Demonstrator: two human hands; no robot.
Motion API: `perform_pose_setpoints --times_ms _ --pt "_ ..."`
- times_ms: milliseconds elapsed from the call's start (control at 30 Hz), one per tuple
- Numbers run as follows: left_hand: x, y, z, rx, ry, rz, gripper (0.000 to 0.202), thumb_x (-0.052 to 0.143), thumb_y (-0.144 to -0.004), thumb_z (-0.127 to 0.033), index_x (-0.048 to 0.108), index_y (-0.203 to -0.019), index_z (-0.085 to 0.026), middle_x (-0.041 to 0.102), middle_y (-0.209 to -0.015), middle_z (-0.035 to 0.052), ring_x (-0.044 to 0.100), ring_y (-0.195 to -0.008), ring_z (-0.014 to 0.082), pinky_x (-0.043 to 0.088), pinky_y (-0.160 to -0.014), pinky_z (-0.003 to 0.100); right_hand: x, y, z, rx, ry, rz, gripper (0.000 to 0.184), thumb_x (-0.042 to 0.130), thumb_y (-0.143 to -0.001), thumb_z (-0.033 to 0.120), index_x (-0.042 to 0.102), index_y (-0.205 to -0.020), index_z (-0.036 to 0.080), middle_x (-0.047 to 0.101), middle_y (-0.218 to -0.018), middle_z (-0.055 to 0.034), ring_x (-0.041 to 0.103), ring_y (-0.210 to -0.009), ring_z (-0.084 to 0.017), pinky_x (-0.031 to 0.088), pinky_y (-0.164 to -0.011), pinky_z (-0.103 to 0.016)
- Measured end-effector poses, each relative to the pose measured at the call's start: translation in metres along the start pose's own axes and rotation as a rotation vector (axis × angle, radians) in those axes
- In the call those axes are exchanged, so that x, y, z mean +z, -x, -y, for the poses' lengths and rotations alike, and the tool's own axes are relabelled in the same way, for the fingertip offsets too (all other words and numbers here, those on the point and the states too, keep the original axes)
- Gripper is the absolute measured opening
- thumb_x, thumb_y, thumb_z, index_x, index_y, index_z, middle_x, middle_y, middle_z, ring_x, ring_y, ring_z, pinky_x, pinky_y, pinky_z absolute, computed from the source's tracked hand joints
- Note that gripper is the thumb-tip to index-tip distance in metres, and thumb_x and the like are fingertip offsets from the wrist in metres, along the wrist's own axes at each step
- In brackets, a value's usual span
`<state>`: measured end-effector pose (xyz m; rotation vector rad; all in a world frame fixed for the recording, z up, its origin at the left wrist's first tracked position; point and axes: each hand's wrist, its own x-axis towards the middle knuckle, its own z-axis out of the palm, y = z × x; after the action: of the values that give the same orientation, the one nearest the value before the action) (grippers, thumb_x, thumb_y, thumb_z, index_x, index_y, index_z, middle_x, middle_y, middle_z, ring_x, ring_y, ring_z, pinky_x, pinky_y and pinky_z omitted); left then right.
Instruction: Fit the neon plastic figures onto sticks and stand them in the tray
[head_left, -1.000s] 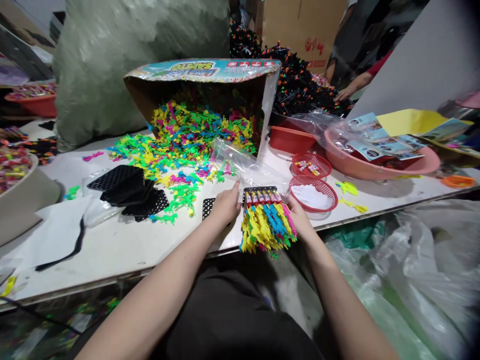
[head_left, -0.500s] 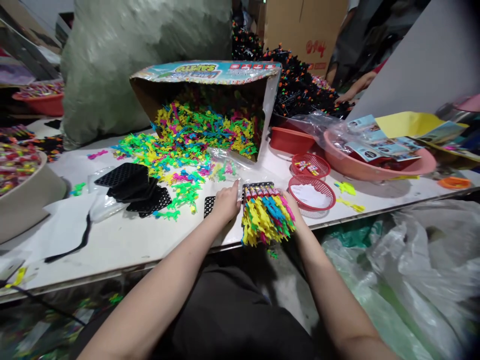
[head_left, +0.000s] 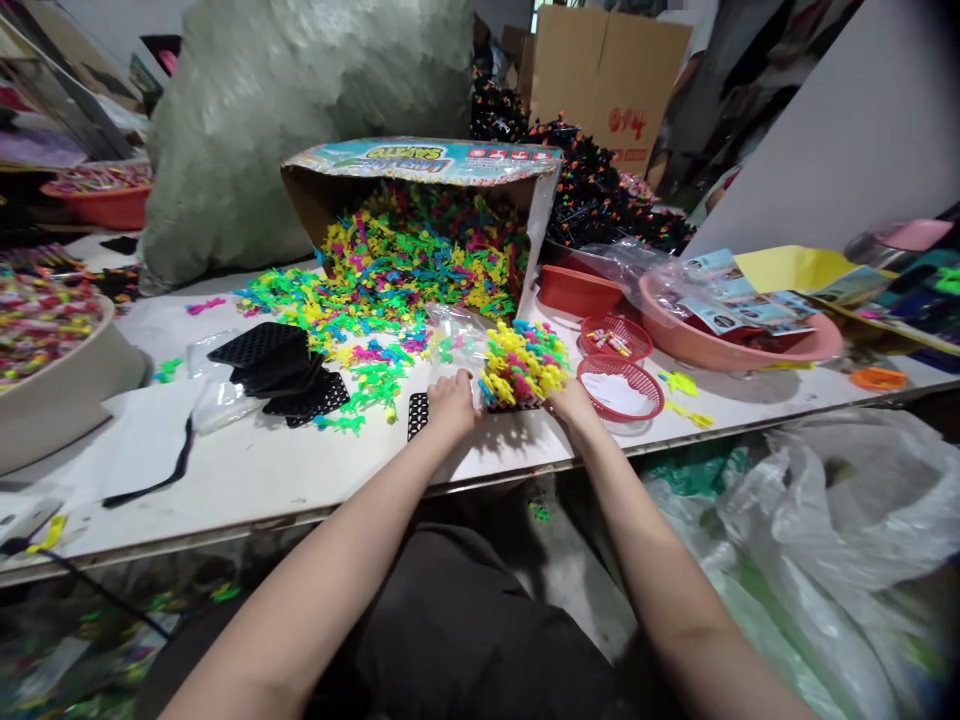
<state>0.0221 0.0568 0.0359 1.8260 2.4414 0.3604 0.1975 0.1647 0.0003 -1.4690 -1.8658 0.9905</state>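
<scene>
Between my left hand [head_left: 452, 408] and my right hand [head_left: 568, 403] is a black perforated tray [head_left: 517, 406], gripped at its two sides. A dense cluster of small plastic figures [head_left: 523, 362] in yellow, pink, green and blue stands up from it and hides most of it. The tray is just above the white table near its front edge; whether it touches cannot be made out. Under my left wrist lies another black perforated tray [head_left: 418, 412], partly covered. Clear plastic bags [head_left: 456, 328] lie right behind my left hand.
A tipped carton [head_left: 420, 165] spills loose figures [head_left: 300, 300] over the table. Black perforated sheets [head_left: 259, 350] lie at the left. Red baskets [head_left: 621, 385] and a pink basin [head_left: 742, 350] with printed cards stand at the right. A big sack [head_left: 300, 130] leans behind.
The tray has tilted back and moved away from me over the table. Its figures, which hung toward me with printed tubes showing, now point upward. Both hands keep their grip.
</scene>
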Motion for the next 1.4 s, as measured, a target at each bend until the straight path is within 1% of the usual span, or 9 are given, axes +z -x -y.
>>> perform_pose_setpoints --times_ms 133,367,467,600,800,933,1100,1267,1400 --pt "-0.004 0.002 0.0 -0.015 -0.05 0.067 0.034 0.048 -0.069 -0.042 0.059 -0.085 -0.015 0.062 -0.085 0.0125 0.05 -0.091 0.0292 0.033 -0.078 0.038 0.003 -0.004 0.0 0.059 0.057 0.003 0.021 0.047 -0.071 0.024 0.062 -0.068 0.01 0.055 -0.045 -0.0011 0.052 -0.045 -0.013 0.04 -0.046 -0.021" --pt "-0.008 0.004 -0.006 -0.001 -0.047 0.219 0.034 0.043 -0.073 -0.04 0.065 -0.074 -0.015 0.065 -0.079 0.0149 0.057 -0.084 0.0286 0.037 -0.073 0.035 0.0 0.016 0.002 -0.015 0.017 -0.17 0.024 0.051 -0.068 0.019 0.06 -0.09 0.013 0.065 -0.074 -0.0059 0.055 -0.046 -0.011 0.044 -0.048 -0.022" --pt "-0.001 0.007 -0.008 -0.002 0.046 0.182 0.029 0.047 -0.072 -0.037 0.065 -0.075 -0.015 0.065 -0.08 0.0142 0.058 -0.085 0.0292 0.038 -0.074 0.035 0.003 0.023 -0.001 0.041 -0.21 -0.129 0.028 0.051 -0.068 0.017 0.057 -0.095 0.012 0.064 -0.084 -0.0078 0.057 -0.049 -0.012 0.046 -0.045 -0.022" --pt "0.005 0.009 -0.009 0.021 0.236 0.138 0.022 0.048 -0.073 -0.03 0.063 -0.081 -0.016 0.065 -0.083 0.0122 0.058 -0.085 0.0277 0.039 -0.072 0.033 0.007 0.028 -0.001 0.138 -0.46 -0.061 0.031 0.05 -0.069 0.013 0.056 -0.098 0.009 0.064 -0.075 -0.0065 0.058 -0.049 -0.012 0.048 -0.045 -0.022" --pt "-0.002 0.01 -0.015 -0.094 0.528 0.065 0.013 0.045 -0.073 -0.024 0.055 -0.077 -0.018 0.063 -0.077 0.004 0.057 -0.072 0.0171 0.039 -0.06 0.024 0.005 0.029 0.01 0.226 -0.549 0.002 0.02 0.044 -0.069 0.006 0.061 -0.078 0.009 0.066 -0.073 -0.0054 0.057 -0.051 -0.01 0.05 -0.046 -0.019" --pt "0.002 0.012 -0.018 -0.281 0.846 0.065 0.004 0.051 -0.065 -0.015 0.048 -0.066 -0.018 0.058 -0.061 0.0004 0.055 -0.062 0.014 0.04 -0.057 0.023 0.004 0.026 0.014 0.254 -0.54 -0.012 0.018 0.042 -0.071 0.006 0.06 -0.073 0.009 0.065 -0.064 -0.0044 0.058 -0.053 -0.011 0.052 -0.05 -0.02" --pt "0.01 0.018 -0.03 -0.383 0.988 0.145 0.018 0.052 -0.067 -0.013 0.044 -0.082 -0.016 0.057 -0.06 -0.0001 0.056 -0.054 0.0113 0.042 -0.05 0.021 0.006 0.026 0.016 0.245 -0.465 -0.062 0.015 0.046 -0.071 0.007 0.06 -0.075 0.008 0.064 -0.061 -0.0043 0.059 -0.055 -0.012 0.053 -0.05 -0.02" --pt "0.008 0.028 -0.047 -0.395 1.09 0.221 0.008 0.042 -0.076 -0.014 0.043 -0.084 -0.012 0.056 -0.063 0.0024 0.057 -0.051 0.0084 0.045 -0.049 0.019 0.01 0.032 0.015 0.199 -0.294 -0.103 0.018 0.046 -0.072 0.01 0.061 -0.081 0.008 0.065 -0.069 -0.007 0.059 -0.055 -0.012 0.049 -0.048 -0.02" --pt "0.006 0.03 -0.043 -0.387 1.052 0.185 0.011 0.037 -0.08 -0.017 0.044 -0.086 -0.011 0.058 -0.066 0.0051 0.058 -0.05 0.0089 0.045 -0.048 0.019 0.004 0.036 0.013 0.137 -0.057 -0.162 0.014 0.052 -0.068 0.015 0.063 -0.076 0.01 0.065 -0.07 -0.0081 0.06 -0.06 -0.014 0.045 -0.054 -0.021"
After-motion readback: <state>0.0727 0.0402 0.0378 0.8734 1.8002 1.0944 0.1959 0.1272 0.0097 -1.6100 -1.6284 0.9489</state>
